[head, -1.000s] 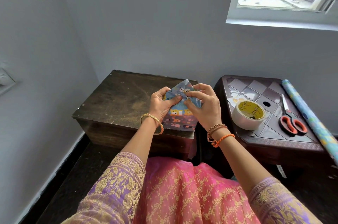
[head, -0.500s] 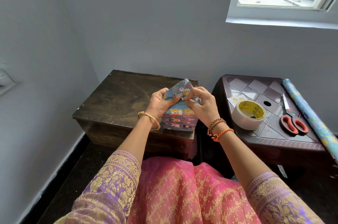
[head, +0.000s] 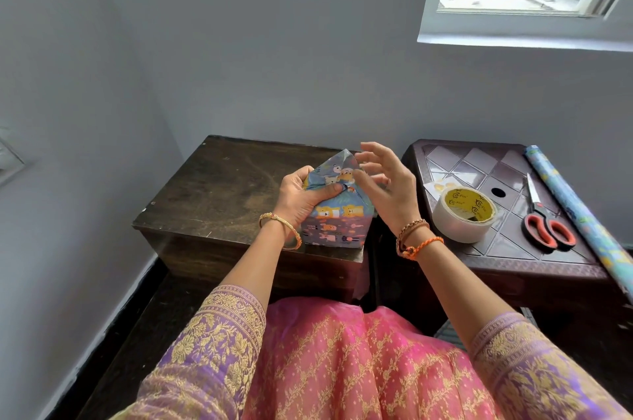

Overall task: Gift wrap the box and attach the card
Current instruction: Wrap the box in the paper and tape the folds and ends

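While the box point(head: 337, 217), covered in blue animal-print paper, stands at the near right corner of the dark wooden bench point(head: 219, 193), its top paper rises in a pointed flap. The left hand point(head: 301, 198) grips the box from the left, with the thumb pressed across the folded paper on the near face and the fingers curled round the far side. The right hand point(head: 387, 184) hovers just right of the flap with its fingers point(head: 371, 154) spread and relaxed, grasping nothing; whether a fingertip touches the paper cannot be told. A second, brown plastic bench point(head: 479, 162) stands to the right. It carries a tape roll point(head: 464, 214), a small pale card point(head: 436, 187) partly behind the roll, scissors point(head: 544, 222) with orange handles, and a roll of wrapping paper point(head: 579, 214) along its right edge.
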Tool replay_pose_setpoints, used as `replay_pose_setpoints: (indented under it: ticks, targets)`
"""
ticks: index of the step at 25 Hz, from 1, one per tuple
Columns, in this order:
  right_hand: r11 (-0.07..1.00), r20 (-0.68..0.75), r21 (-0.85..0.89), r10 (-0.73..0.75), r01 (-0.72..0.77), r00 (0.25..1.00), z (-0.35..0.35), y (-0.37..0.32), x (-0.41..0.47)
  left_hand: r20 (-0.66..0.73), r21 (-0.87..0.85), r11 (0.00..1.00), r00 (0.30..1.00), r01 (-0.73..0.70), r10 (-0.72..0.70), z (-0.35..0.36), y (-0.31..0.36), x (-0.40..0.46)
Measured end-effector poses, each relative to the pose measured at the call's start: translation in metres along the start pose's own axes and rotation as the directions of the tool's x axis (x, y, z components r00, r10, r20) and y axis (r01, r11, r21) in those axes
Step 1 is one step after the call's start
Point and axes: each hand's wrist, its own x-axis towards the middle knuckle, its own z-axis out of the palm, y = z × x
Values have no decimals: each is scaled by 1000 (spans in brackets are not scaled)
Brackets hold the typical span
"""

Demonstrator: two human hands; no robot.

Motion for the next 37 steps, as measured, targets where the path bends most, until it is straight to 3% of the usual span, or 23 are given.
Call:
replay_pose_setpoints:
  ticks: [7, 11, 16, 19, 22, 27, 33, 37]
  targets:
    - [994, 42, -57, -90, 93, 995, 4, -2, 34, 26, -25, 1000, 1000, 11, -10, -3, -2, 7]
    - [969, 11, -103, -224, 224, 975, 3, 4, 35, 30, -28, 1000, 999, 14, -13, -3, -2, 8]
    - [786, 30, -317, -551, 531, 834, 7, 9, 33, 14, 1, 1000, 1000, 0, 0, -3, -4, 8]
    - [737, 48, -363, -596, 570, 802, 8, 9, 32, 16, 17, 1000, 1000, 0, -1, -2, -4, 8]
    - [761, 68, -360, -556, 540, 829, 7, 7, 30, 12, 8, 1000, 1000, 4, -4, -3, -4, 8]
    - [928, 101, -207, -296, 311, 950, 8, 2, 24, 26, -11, 1000, 1000, 13, -13, -3, -3, 7]
    - [968, 82, -198, -141, 154, 987, 14, -9, 39, 30, -19, 1000, 999, 22, -22, -2, -1, 5]
    - [998, -16, -65, 10, -11, 1000, 23, -11, 39, 34, -52, 998, 999, 25, -23, -2, -1, 4]
